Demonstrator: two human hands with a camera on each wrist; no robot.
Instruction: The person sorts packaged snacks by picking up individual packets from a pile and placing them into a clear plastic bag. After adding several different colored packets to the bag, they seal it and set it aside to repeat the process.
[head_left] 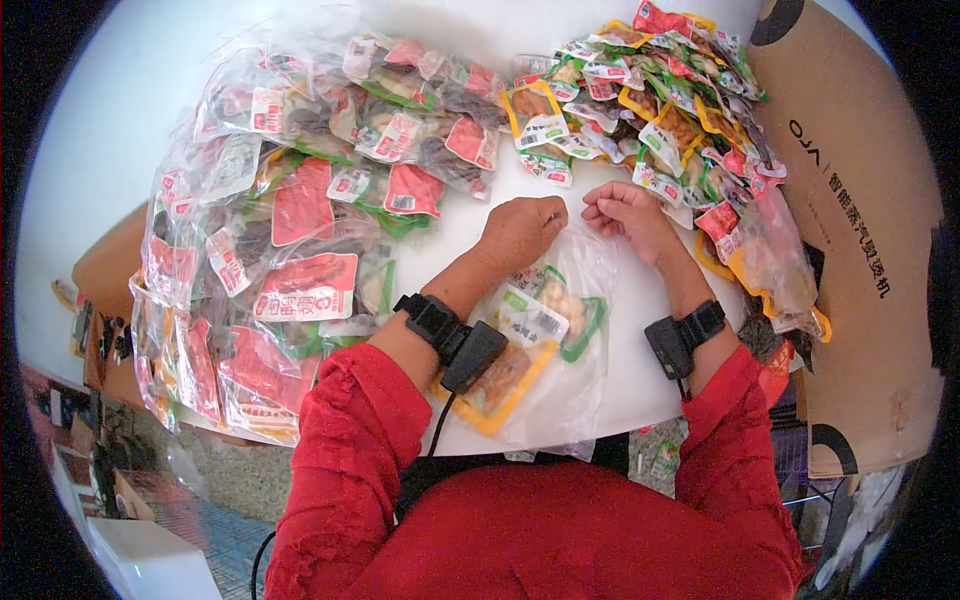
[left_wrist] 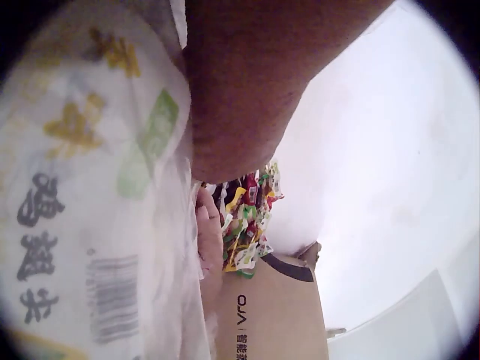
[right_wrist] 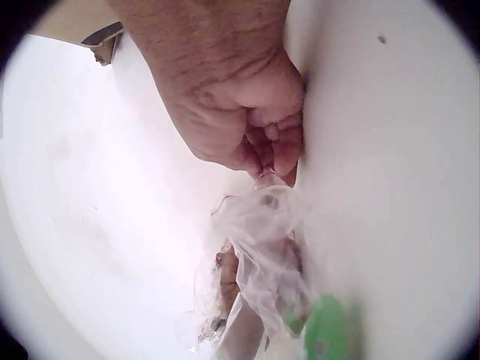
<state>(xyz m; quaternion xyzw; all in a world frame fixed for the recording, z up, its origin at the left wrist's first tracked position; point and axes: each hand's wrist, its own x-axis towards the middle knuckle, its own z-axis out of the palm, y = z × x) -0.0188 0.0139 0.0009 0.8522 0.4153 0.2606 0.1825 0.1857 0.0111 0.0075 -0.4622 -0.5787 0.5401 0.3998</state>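
A clear plastic bag [head_left: 585, 400] lies on the white table in front of me, its mouth towards the far side. Inside it are a yellow-edged food packet [head_left: 500, 380] and a green-edged packet [head_left: 565, 300] of pale pieces. My left hand [head_left: 522, 232], fingers curled, grips the bag's mouth at its left side. My right hand [head_left: 630, 215] pinches the film at the right; in the right wrist view its fingertips close on the crumpled bag edge [right_wrist: 266, 225]. Printed film with a barcode [left_wrist: 67, 202] fills the left side of the left wrist view.
Filled clear bags of packets [head_left: 300, 220] are heaped along the table's left. Loose small packets [head_left: 660, 110] pile up at the back right. A brown cardboard box [head_left: 850, 240] stands along the right edge.
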